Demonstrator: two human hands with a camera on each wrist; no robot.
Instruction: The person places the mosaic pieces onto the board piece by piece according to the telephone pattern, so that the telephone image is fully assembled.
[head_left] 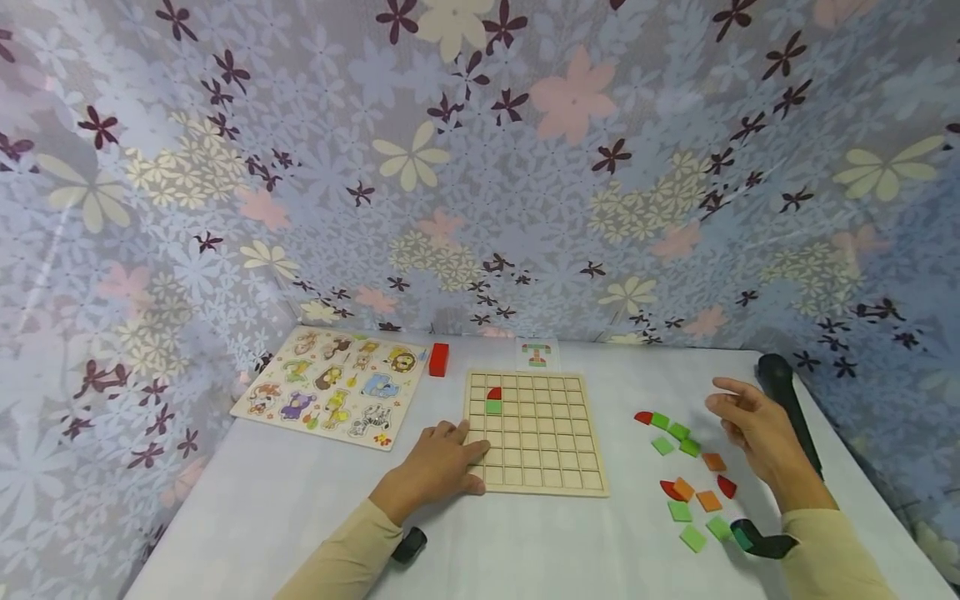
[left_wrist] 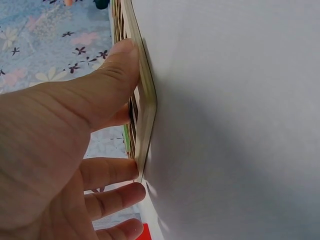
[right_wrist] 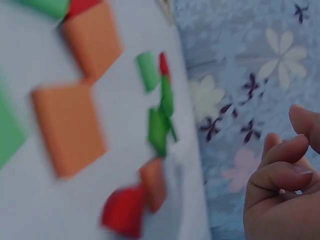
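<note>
My left hand (head_left: 438, 462) rests at the lower left corner of a wooden grid board (head_left: 535, 433). Its index finger lies over the squares, and its thumb touches the front edge. In the left wrist view, straight fingers (left_wrist: 112, 170) reach along the board's side. A red quarter-round tile (head_left: 495, 392) sits in the grid directly above a green square tile (head_left: 493, 407). To the right, my right hand (head_left: 757, 429) is raised beside loose tiles, fingers loosely bent with nothing between them. Nearest it lie an orange tile (head_left: 714, 462) and a red tile (head_left: 726, 487).
Several green tiles (head_left: 679, 512) lie scattered right of the board. Behind the board is a pattern card (head_left: 537, 355). An animal puzzle (head_left: 333, 383) and a red block (head_left: 439, 360) stand to the left. A black object (head_left: 787, 408) lies along the right edge.
</note>
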